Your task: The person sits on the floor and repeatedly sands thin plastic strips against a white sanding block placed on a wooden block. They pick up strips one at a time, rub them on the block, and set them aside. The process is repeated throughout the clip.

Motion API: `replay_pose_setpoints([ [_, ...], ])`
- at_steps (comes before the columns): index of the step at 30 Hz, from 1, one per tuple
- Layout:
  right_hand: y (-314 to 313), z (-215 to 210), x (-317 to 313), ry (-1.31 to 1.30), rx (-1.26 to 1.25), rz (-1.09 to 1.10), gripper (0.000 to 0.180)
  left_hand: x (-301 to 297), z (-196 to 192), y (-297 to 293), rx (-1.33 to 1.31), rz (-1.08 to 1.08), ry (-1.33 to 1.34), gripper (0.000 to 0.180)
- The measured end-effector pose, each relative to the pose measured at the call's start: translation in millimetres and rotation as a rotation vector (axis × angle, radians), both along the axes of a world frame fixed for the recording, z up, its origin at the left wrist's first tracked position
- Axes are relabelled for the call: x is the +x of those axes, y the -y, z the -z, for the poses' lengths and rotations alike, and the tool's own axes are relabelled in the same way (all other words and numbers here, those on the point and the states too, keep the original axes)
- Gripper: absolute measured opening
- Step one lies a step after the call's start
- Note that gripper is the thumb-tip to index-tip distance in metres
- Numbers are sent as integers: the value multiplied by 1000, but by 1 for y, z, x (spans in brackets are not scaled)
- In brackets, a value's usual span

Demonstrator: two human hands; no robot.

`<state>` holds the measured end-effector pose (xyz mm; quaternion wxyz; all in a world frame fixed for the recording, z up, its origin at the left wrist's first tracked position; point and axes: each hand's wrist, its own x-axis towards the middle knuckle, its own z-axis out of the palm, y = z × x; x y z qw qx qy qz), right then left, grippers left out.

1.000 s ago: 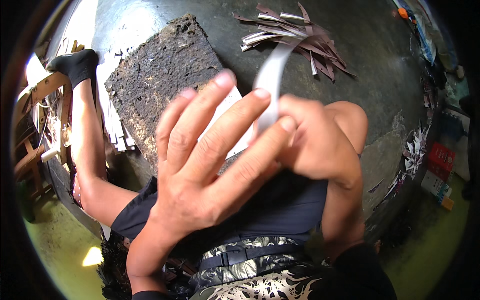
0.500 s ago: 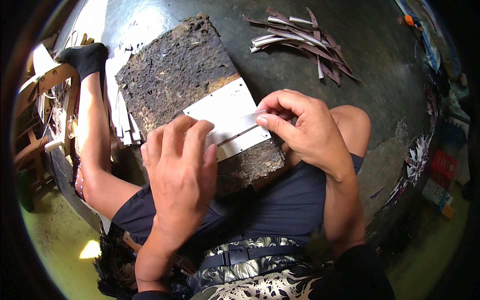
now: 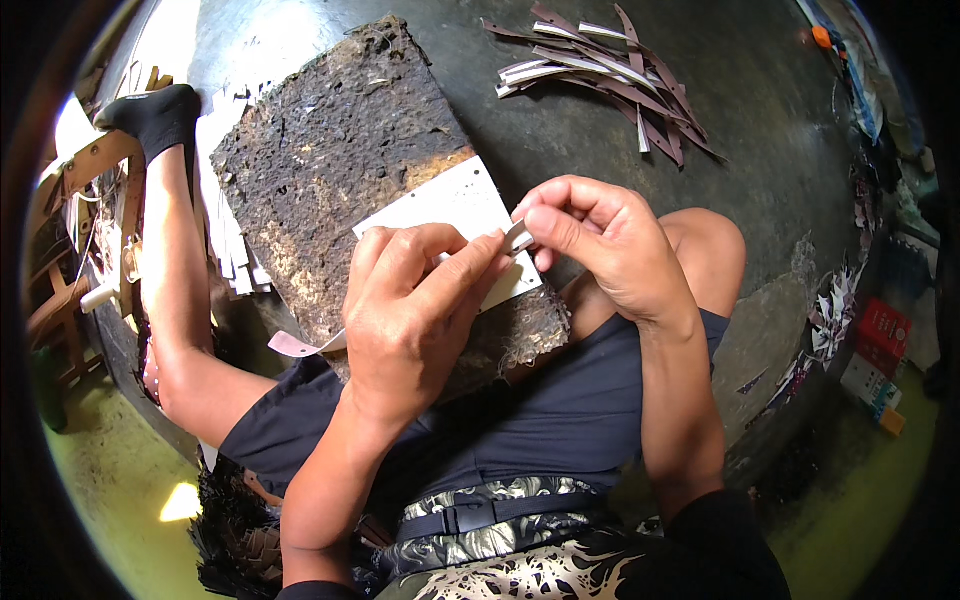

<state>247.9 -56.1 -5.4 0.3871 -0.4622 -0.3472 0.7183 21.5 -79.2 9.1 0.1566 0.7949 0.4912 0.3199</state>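
Observation:
Between both hands is a thin, pale strip (image 3: 518, 237) of leather-like material. My right hand (image 3: 612, 248) pinches its right end between thumb and fingers. My left hand (image 3: 410, 310) has its fingertips closed on the strip right beside that end. A curling pale pink tail (image 3: 298, 346) sticks out left of my left hand; it looks like the same strip, though my hand hides the middle. Beneath the hands lies a white rectangular plate (image 3: 440, 200) with small dark holes along its edges. It rests on a rough, dark, weathered block (image 3: 330, 150).
A loose pile of brown and white strips (image 3: 610, 85) lies on the dark floor beyond the block. White strips (image 3: 225, 225) lie between the block and my left leg (image 3: 175, 270). A wooden frame (image 3: 80, 200) stands far left. A red box (image 3: 882, 335) and scraps (image 3: 830, 315) are at right.
My left hand has moved right and closed on the strip near my right fingers. The strip's curling tail now shows left of my left hand. My right hand has stayed nearly in place.

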Motion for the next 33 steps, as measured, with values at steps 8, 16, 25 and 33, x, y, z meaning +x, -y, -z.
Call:
replay_pose_setpoints([
  [8, 5, -5, -12, 225, -15, 16, 20, -2, -2, -5, 35, 79, -56, 34],
  [16, 10, 2, -12, 178, -3, 36, 20, -2, 0, -7, 30, 95, -38, 35],
  [25, 14, 13, -21, 221, 74, 110, 25, 2, -1, -6, 3, 67, -32, 33],
  [33, 21, 12, -35, 67, -12, 260, 21, -2, 1, -3, 1, 34, -1, 34],
])
